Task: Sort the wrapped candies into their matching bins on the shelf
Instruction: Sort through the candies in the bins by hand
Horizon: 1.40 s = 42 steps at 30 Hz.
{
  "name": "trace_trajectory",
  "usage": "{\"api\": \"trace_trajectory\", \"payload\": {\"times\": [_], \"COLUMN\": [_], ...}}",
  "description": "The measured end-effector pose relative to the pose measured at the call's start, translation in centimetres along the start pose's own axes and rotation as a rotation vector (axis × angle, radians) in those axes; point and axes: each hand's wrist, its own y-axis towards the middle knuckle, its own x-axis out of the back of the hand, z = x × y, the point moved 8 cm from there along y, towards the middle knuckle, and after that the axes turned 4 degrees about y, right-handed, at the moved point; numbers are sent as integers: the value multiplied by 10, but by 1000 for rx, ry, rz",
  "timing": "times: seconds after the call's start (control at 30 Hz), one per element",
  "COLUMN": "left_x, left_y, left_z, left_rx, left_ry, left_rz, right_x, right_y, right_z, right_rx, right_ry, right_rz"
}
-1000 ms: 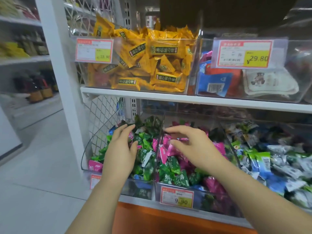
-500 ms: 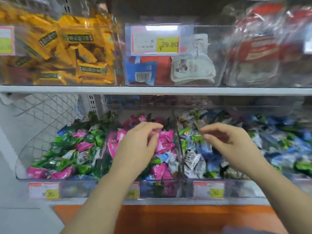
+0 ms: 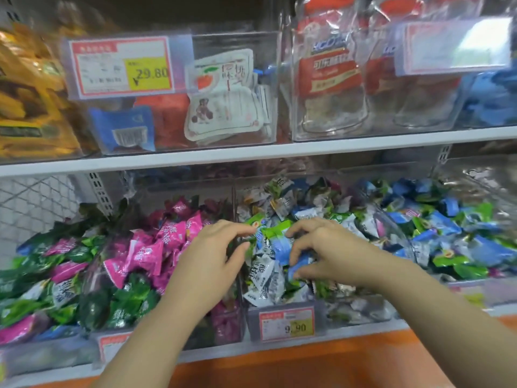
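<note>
A person sorting wrapped sweets works both hands into the middle bin [image 3: 361,313], the clear box on the lower shelf [image 3: 349,334] straight above the 9.90 tag [image 3: 286,324]. The right hand [image 3: 327,253], above and just right of the tag, has its fingers [image 3: 300,228] curled over and its thumb tucked under a blue candy [image 3: 279,245], pinching it at the top of the heap. The hold looks meant to lift one piece clear of its neighbours. The left hand [image 3: 212,256], above and left of the tag, reaches in over the divider. Its fingers [image 3: 237,226] are bent, with one tip touching a green candy [image 3: 272,229] that lies just above the blue one, but whether that piece is gripped cannot be told. The bin above the tag is a jumble of white, blue and green wrappers, which would explain why both hands are here: the pile appears to be under a pick-through by colour. Left of the tag, the pink bin [image 3: 226,323] holds mostly pink wrappers over dark green ones. Right of the tag, the right bin [image 3: 481,292] carries blue and green. The bins stand open towards the aisle, so hands can go in from the front. Judged from the mix on show, the sorting is far from done, and the blue piece probably belongs right of the tag.
</note>
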Motion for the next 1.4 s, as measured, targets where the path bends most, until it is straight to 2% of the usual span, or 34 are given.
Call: {"api": "trace_trajectory", "payload": {"times": [0.13,0.27,0.43,0.53,0.8,0.87,0.93,1.03,1.4], "left_x": [0,2,4,3,3,3,3,2,0], "left_y": [3,5,5,5,4,4,5,4,-1], "left_z": [2,3,1,2,6,4,1,-2,-2], "left_rx": [-7,2,24,24,22,15,13,9,-3], "left_ry": [-7,-14,-29,-17,-3,-3,-5,0,32], "left_rz": [-3,-15,-28,-19,15,8,3,3,37], "right_x": [9,27,41,41,63,66,52,23,0], "right_y": [14,20,16,15,4,-8,-19,-29,-21], "right_z": [-19,-35,-48,-53,-36,-27,-21,-29,-31], "right_rx": [-13,-56,-191,-290,-205,-198,-216,-271,-266], "right_ry": [-17,45,2,-46,255,283,271,114,25], "right_rz": [-55,-237,-485,-522,-394,-255,-32,146,201]}}
